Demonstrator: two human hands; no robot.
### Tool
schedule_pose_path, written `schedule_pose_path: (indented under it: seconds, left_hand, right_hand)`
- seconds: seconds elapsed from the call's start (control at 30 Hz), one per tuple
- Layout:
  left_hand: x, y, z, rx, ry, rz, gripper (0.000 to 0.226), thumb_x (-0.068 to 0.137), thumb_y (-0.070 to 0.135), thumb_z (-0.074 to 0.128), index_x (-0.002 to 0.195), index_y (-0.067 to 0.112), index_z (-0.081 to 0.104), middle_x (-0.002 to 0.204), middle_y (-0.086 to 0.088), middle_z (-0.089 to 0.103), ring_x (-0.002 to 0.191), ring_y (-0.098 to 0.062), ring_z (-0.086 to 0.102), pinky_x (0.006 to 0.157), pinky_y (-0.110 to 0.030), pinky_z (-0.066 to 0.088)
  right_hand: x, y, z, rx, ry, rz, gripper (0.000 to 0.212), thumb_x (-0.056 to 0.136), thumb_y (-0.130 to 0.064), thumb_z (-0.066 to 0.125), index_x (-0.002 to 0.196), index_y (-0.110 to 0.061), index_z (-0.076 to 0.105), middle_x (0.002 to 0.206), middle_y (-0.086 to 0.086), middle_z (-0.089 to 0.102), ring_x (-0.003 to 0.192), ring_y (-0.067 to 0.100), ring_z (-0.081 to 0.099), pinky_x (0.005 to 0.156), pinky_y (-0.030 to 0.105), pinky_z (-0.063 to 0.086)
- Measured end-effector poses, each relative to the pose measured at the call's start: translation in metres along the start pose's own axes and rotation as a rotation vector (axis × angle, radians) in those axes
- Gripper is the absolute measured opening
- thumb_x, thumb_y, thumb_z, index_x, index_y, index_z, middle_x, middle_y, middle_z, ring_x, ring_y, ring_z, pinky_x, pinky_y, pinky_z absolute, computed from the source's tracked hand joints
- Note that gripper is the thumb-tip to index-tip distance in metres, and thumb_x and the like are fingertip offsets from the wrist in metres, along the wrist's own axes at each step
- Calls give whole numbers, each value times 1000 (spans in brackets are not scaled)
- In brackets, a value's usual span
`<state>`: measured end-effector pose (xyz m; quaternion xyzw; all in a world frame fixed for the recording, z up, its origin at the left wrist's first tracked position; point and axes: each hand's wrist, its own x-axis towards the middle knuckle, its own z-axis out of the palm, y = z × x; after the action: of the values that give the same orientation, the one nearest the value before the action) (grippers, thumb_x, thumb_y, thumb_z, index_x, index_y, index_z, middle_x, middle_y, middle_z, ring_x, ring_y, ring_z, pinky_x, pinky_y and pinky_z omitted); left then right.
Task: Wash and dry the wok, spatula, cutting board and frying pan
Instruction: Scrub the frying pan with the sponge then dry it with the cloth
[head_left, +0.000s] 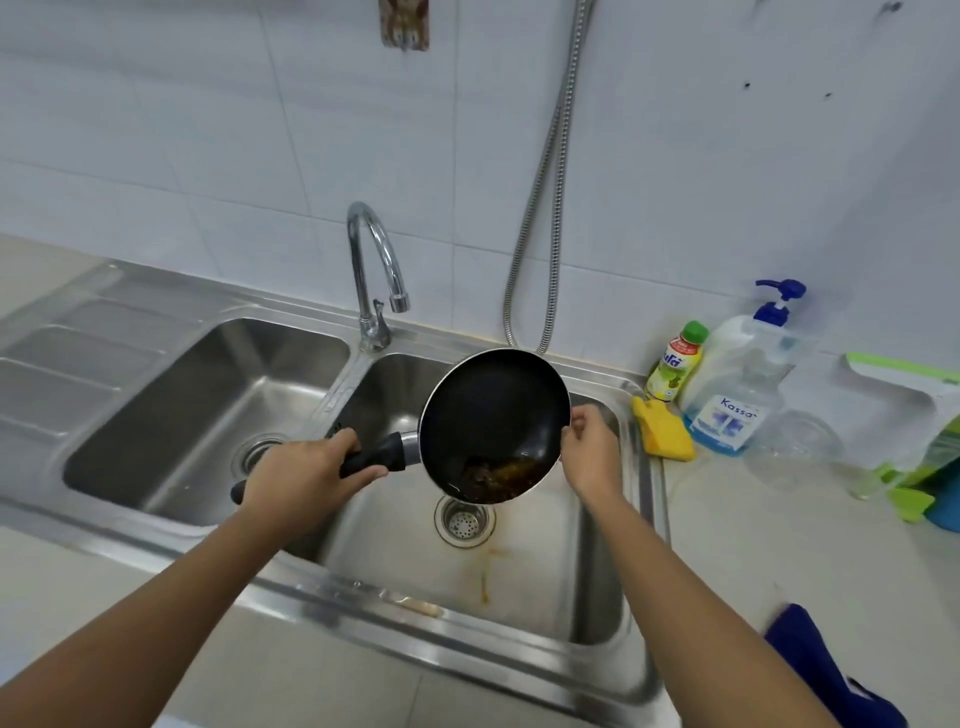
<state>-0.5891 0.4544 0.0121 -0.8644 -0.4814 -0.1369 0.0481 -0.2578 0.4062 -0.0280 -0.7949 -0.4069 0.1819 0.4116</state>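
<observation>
Gripping black handle, left hand (311, 470) curls fingers around it. Frying pan (493, 410) tilted over right basin of sink (545, 587), above drain, brown residue pooled at low edge. Right hand (589, 449) pinches right rim, fingers bent. No water from tap (376, 270), sponge (662, 428) lies beside sink: washing seems barely begun, drying all left. Wok, spatula, cutting board not in view; right fingertips hidden behind rim.

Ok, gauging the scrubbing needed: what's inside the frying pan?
Brown oily residue pooled at the lower edge of the tilted frying pan; the rest of its inside looks bare. Its underside is hidden.
</observation>
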Motion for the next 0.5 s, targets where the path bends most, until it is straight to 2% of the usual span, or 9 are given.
schedule_pose_path:
  seconds: [0.07, 0.13, 0.23, 0.33, 0.43, 0.5]
  left_hand:
    - [-5, -16, -2, -16, 8, -28, 48, 81, 72, 52, 83, 25, 54, 59, 9, 56, 53, -21, 59, 43, -24, 21]
    - [-9, -30, -3, -29, 31, -37, 46, 83, 68, 54, 82, 23, 53, 59, 9, 55, 49, -21, 56, 43, -23, 19]
    - [-11, -51, -4, -45, 45, -64, 47, 81, 68, 44, 79, 22, 49, 53, 11, 48, 42, -19, 48, 43, -20, 16]
    - [-12, -71, 2, -78, 32, -111, 39, 85, 55, 64, 82, 21, 47, 57, 14, 41, 49, -17, 42, 43, -23, 22]
    - [-8, -90, 0, -91, 7, -136, 36, 86, 52, 64, 84, 20, 47, 57, 15, 37, 51, -16, 43, 43, -25, 28]
    - [-6, -105, -2, -105, 21, -119, 36, 85, 48, 68, 83, 18, 49, 56, 14, 36, 48, -16, 41, 42, -23, 26]
  right_hand:
    - [-8, -13, 12, 33, 13, -20, 10, 97, -9, 51, 101, -18, 53, 90, -2, 61, 78, 13, 57, 63, 25, 39]
    - [-15, -26, 22, 76, 20, -31, 12, 98, -8, 49, 101, -20, 50, 89, -5, 59, 76, 3, 53, 58, 19, 37]
    - [-21, -42, 42, 149, 34, -25, 16, 98, -6, 47, 103, -21, 49, 93, -2, 62, 82, 11, 57, 63, 22, 43]
    - [-24, -57, 61, 207, 86, -38, 20, 96, -2, 45, 104, -19, 51, 99, 1, 62, 90, 17, 58, 74, 29, 48]
    - [-30, -76, 76, 239, 133, -67, 20, 98, -2, 44, 104, -20, 50, 102, -1, 62, 91, 15, 57, 71, 21, 43]
    - [-32, -85, 87, 241, 171, -81, 18, 99, -4, 44, 105, -20, 50, 103, -1, 61, 91, 15, 56, 72, 23, 42]
